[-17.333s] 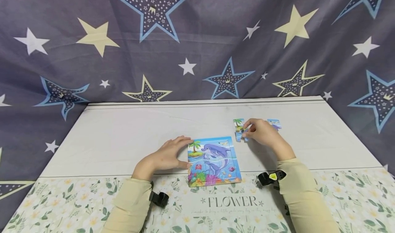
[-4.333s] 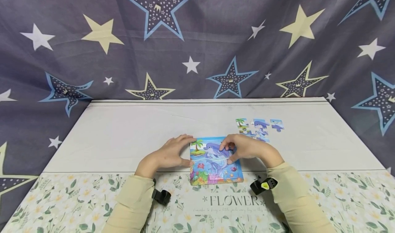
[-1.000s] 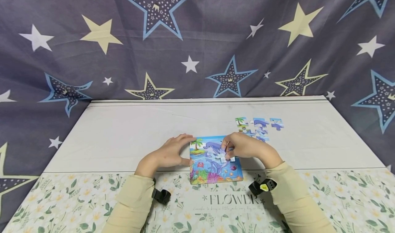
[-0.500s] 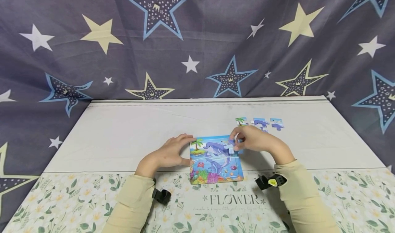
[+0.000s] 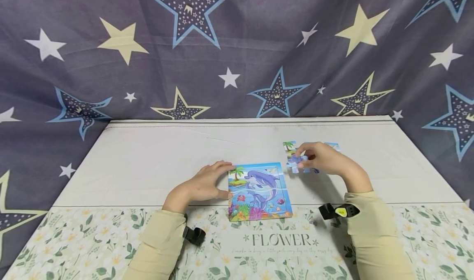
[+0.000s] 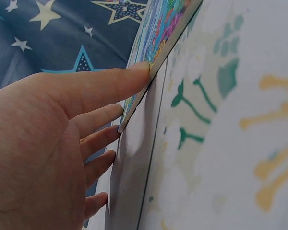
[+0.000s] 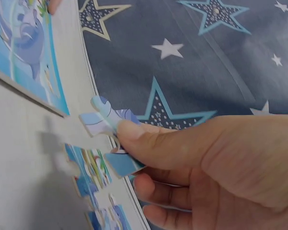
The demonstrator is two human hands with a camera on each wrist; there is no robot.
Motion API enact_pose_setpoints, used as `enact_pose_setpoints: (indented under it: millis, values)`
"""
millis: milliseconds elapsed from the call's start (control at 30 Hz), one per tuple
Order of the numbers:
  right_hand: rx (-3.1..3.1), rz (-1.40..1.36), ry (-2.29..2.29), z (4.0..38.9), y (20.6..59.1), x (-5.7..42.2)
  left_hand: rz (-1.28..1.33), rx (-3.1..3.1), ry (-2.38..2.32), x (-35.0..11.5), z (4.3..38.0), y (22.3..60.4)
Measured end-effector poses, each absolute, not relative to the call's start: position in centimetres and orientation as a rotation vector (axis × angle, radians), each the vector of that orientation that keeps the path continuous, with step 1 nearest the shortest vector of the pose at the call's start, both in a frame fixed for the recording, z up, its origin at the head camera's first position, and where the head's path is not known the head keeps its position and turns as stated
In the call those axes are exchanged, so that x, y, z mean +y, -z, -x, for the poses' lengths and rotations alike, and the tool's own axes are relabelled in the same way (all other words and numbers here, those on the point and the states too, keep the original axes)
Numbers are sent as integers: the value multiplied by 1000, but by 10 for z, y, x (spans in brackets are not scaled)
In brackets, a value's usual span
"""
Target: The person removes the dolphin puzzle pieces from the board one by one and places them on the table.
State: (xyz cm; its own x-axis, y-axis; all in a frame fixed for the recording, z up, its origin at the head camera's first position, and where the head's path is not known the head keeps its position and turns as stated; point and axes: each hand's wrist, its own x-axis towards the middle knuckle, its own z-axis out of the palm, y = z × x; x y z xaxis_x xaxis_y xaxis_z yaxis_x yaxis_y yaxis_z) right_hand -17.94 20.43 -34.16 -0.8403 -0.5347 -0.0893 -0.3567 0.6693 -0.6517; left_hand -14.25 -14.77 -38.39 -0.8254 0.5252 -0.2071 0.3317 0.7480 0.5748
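Note:
My right hand (image 5: 326, 158) pinches a blue and purple jigsaw piece (image 7: 102, 120) between thumb and fingers. It hovers over the loose pieces right of the dolphin puzzle board (image 5: 266, 218), overlapping them in the head view. Among these, the palm-tree piece (image 5: 287, 145) shows at the left and another piece (image 5: 333, 145) pokes out behind the hand; the rest are partly covered. My left hand (image 5: 198, 187) steadies the board's left side with extended fingers. In the left wrist view its thumb (image 6: 129, 80) presses on the board's edge.
The table (image 5: 166, 148) is white at the back, with a floral cloth (image 5: 92, 239) lettered "FLOWER" in front. A dark star-patterned curtain (image 5: 237, 37) stands behind and at both sides. Black wrist cameras (image 5: 194, 235) are strapped to both sleeves.
The right hand has carried the piece from the board's right part over to the loose pieces. More pieces lie there than in the oldest frame. The left hand stays put.

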Motion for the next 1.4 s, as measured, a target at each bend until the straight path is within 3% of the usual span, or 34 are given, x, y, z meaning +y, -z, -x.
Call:
enact_pose_setpoints:
  millis: [1400]
  values:
    - [2783, 497, 872, 186, 346, 262, -667, 2595, -759, -148, 143, 385]
